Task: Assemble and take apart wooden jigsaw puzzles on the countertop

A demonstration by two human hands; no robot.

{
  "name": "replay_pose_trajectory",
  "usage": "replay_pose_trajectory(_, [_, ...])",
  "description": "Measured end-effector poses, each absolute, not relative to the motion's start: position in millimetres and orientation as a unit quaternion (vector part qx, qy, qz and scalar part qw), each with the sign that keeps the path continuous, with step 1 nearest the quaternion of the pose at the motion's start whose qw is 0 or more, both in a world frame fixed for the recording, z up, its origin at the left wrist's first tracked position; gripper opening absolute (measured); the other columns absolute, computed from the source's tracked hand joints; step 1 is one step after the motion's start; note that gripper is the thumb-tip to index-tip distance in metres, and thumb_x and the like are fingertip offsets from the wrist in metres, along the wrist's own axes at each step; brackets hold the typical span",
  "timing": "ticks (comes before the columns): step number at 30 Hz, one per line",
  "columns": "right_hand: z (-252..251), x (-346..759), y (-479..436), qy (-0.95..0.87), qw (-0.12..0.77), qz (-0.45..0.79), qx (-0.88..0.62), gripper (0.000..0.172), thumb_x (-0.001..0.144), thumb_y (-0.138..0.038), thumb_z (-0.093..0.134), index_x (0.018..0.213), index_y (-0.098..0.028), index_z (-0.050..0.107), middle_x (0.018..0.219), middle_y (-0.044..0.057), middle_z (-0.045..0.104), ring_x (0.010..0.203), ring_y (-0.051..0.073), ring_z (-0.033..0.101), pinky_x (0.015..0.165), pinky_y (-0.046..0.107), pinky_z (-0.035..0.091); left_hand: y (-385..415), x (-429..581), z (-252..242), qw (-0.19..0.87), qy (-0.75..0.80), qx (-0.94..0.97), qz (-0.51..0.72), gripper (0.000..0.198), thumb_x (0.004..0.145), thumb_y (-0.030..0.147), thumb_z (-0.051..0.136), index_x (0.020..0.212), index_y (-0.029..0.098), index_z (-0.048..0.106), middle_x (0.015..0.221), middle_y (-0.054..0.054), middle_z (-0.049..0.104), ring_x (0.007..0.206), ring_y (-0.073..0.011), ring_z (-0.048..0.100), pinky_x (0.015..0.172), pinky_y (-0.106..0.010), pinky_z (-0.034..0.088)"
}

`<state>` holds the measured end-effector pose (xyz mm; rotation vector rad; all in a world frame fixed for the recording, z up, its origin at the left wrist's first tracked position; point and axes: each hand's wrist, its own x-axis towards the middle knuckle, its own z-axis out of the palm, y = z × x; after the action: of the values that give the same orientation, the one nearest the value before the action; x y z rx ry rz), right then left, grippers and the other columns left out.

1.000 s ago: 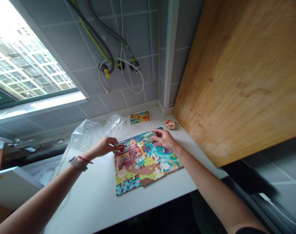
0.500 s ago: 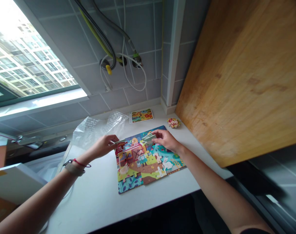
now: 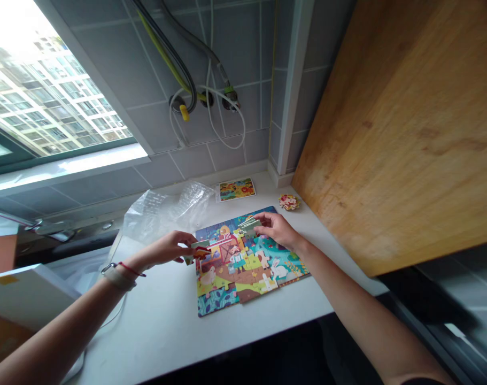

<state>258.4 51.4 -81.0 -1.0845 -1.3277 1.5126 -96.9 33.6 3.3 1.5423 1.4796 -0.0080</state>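
A partly assembled jigsaw puzzle (image 3: 243,267) with a red barn, a farmer figure and a white rabbit lies on the white countertop. My left hand (image 3: 173,250) is closed on puzzle pieces (image 3: 202,250) in green and red, held over the puzzle's left edge; how many is unclear. Over the puzzle's far side, my right hand (image 3: 278,229) pinches several puzzle pieces (image 3: 249,227), with greenish faces and pale edges, between thumb and fingers. Beneath the hands, part of the barn and the upper picture is hidden.
Crumpled clear plastic (image 3: 155,214) lies behind my left hand. A picture card (image 3: 236,189) rests near the tiled wall, with a small pile of puzzle pieces (image 3: 288,202) to its right. A wooden panel (image 3: 395,133) rises at the right. White boxes (image 3: 30,294) stand left.
My left hand has drawn back from the barn's top toward the near left, and its pieces have tilted so that their coloured faces show. The right hand stays nearly still, holding its pieces.
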Motion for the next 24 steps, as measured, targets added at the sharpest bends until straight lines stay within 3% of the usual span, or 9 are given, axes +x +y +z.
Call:
replay_pose_trajectory(6, [-82.0,259.6,52.5,-0.525,0.407,0.606,-0.438,0.044,0.069,-0.034,0.090,0.106,-0.020,0.072,0.090,0.003,0.074,0.077,0.016,0.071,0.060,0.024,0.056,42.9,-103.9,-28.5,0.447,0.578,0.681,0.045,0.064,0.073,0.064,0.076,0.115,0.016,0.074,0.108,-0.013,0.079,0.074,-0.0211,0.072,0.062,-0.031,0.054])
replay_pose_trajectory(11, [-81.0,259.3,51.7,-0.521,0.408,0.609,-0.437,0.042,0.069,-0.031,0.089,0.106,-0.020,0.073,0.093,0.002,0.073,0.075,0.015,0.070,0.060,0.023,0.055,41.3,-98.7,-34.3,0.377,0.587,0.712,0.079,0.056,0.074,0.062,0.077,0.105,0.016,0.074,0.098,-0.012,0.079,0.069,-0.0214,0.072,0.061,-0.033,0.055])
replay_pose_trajectory(15, [-81.6,258.6,51.6,-0.523,0.408,0.609,-0.435,0.042,0.070,-0.031,0.088,0.107,-0.020,0.073,0.093,0.002,0.073,0.076,0.015,0.070,0.061,0.023,0.056,38.8,-90.8,-33.8,0.361,0.584,0.718,0.109,0.051,0.074,0.059,0.077,0.101,0.016,0.074,0.092,-0.011,0.080,0.073,-0.0247,0.073,0.063,-0.035,0.057])
replay_pose_trajectory(21, [-84.9,259.4,52.9,-0.524,0.408,0.604,-0.441,0.044,0.070,-0.034,0.089,0.110,-0.020,0.074,0.093,0.002,0.072,0.079,0.016,0.069,0.060,0.023,0.057,40.4,-87.9,-35.0,0.449,0.565,0.674,0.154,0.055,0.077,0.060,0.074,0.107,0.014,0.074,0.098,-0.016,0.081,0.087,-0.0301,0.077,0.073,-0.039,0.060])
replay_pose_trajectory(24, [-84.9,259.9,52.4,-0.523,0.407,0.606,-0.440,0.044,0.071,-0.033,0.089,0.110,-0.021,0.074,0.094,0.002,0.072,0.079,0.015,0.069,0.060,0.023,0.057,39.3,-89.3,-37.6,0.396,0.581,0.696,0.145,0.055,0.077,0.063,0.072,0.104,0.016,0.076,0.104,-0.015,0.081,0.094,-0.0324,0.077,0.076,-0.040,0.061])
